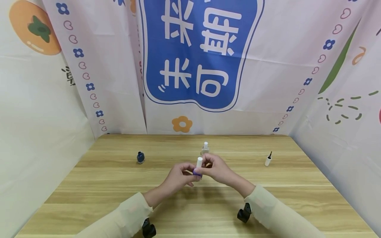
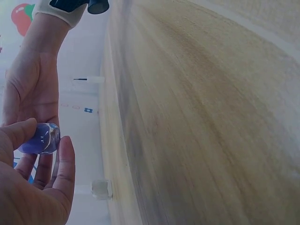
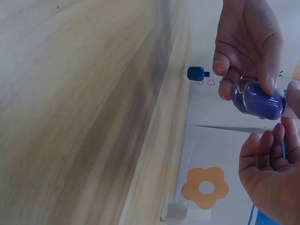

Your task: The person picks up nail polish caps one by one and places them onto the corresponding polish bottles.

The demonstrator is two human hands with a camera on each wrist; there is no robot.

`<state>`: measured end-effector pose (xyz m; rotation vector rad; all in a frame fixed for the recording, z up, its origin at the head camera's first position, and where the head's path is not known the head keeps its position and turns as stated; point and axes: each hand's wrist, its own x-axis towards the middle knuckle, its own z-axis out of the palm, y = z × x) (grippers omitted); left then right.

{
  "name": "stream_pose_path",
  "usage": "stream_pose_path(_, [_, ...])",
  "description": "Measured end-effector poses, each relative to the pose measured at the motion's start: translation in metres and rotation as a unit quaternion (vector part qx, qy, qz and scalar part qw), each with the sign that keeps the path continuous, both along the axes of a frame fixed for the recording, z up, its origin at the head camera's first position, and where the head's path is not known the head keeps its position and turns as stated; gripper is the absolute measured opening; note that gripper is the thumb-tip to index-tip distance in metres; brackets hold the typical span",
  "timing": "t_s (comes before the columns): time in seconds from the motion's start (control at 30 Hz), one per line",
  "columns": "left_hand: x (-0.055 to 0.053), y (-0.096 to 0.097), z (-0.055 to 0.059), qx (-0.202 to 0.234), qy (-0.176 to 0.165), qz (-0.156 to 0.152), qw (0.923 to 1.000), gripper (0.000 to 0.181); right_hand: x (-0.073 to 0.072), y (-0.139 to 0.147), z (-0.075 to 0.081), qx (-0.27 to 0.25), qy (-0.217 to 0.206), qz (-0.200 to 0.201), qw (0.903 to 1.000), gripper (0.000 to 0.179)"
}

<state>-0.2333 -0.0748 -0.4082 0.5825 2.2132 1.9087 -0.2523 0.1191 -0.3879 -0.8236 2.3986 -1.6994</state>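
White Chinese characters stand on the blue panel (image 1: 194,53) of the back cloth (image 1: 262,92), turned sideways in the head view; from bottom to top, the left column reads 未来 (image 1: 177,73) and the right column 可期 (image 1: 212,81); small black script (image 1: 69,76) marks the left cloth (image 1: 32,105), too cut off by a fold to read; reddish lettering (image 1: 141,66) in another fold is likewise illegible.

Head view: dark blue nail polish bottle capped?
No, the dark blue nail polish bottle shows a bare neck, and a white brush cap stands apart.
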Motion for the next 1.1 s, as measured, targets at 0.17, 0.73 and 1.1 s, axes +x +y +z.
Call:
stream_pose_path(0.17, [0.001, 0.000, 0.002, -0.001, -0.004, 0.004, 1.0000, 0.021, 0.000, 0.001, 0.001, 0.008, -0.004, -0.002, 1.0000, 0.021])
stream_pose_path(0.73, [0.000, -0.001, 0.002, -0.003, -0.001, -0.003, 1.0000, 0.023, -0.010, 0.017, 0.021, 0.035, 0.006, 0.149, 0.9882, 0.032])
stream_pose_path(1.1, [0.000, 0.000, 0.003, -0.003, -0.010, 0.004, 0.9999, 0.023, -0.009, 0.014, 0.020, 0.039, 0.005, 0.120, 0.9920, 0.021])
